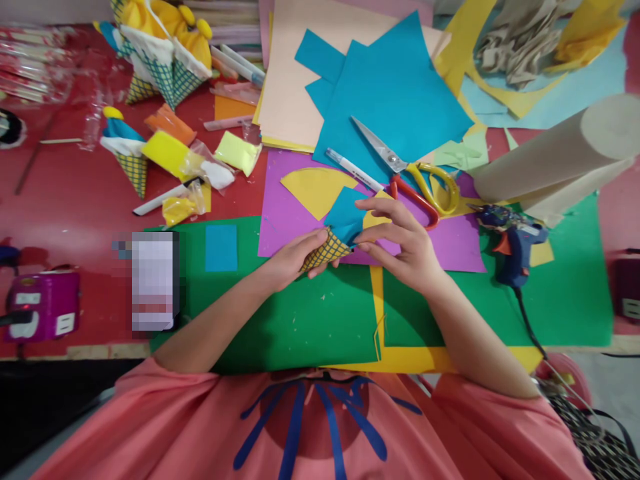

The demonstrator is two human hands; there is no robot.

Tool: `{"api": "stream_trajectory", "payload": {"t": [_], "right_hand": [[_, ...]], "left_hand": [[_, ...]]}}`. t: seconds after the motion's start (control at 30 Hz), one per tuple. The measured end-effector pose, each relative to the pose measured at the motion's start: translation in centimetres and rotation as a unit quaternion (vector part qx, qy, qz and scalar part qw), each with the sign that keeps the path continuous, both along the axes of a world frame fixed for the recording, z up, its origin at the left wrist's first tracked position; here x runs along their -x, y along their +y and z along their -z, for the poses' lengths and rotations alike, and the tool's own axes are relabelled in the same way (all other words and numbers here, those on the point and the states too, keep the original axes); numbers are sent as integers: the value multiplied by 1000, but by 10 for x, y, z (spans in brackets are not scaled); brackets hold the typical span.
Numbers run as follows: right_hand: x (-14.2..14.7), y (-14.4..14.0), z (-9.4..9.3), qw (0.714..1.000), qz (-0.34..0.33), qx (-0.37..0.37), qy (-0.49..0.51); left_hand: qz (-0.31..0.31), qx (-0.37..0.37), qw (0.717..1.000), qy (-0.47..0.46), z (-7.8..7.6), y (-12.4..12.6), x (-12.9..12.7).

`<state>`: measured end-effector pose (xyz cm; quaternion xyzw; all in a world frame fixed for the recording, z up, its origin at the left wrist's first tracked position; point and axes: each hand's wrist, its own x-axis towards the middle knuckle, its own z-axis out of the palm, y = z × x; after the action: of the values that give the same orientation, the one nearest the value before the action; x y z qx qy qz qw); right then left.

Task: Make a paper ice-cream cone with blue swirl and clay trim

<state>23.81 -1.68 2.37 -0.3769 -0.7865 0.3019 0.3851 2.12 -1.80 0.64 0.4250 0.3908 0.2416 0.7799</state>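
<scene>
My left hand (pixel 295 260) is closed around a small yellow cone (pixel 327 251) with a dark criss-cross grid, held tilted over the green sheet. A piece of blue craft sheet (pixel 345 212) sticks out of the cone's wide end. My right hand (pixel 400 240) is at that end, thumb and forefinger pinched at the blue piece's edge, its other fingers raised and curved. Behind my hands lie a yellow fan-shaped piece (pixel 320 189), a white marker (pixel 354 169) and scissors (pixel 400 167) with one red and one yellow handle.
A glue gun (pixel 517 253) and a paper roll (pixel 550 150) are at the right. To the left lie a phone (pixel 153 280), a blue rectangle (pixel 221 247), clay packets (pixel 167 153) and a finished cone (pixel 131 160). More cones (pixel 173 67) stand behind. A purple power strip (pixel 43 303) is far left.
</scene>
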Motion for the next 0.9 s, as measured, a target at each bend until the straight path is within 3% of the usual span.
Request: {"api": "stream_trajectory", "payload": {"t": [0.4,0.9], "right_hand": [[12,-4,-2,1000,8,-12,20],[18,-7,1,999,18,-4,33]], "left_hand": [[-15,-54,998,10,5,-3,-3],[-31,-101,993,45,-3,-4,-7]]}}
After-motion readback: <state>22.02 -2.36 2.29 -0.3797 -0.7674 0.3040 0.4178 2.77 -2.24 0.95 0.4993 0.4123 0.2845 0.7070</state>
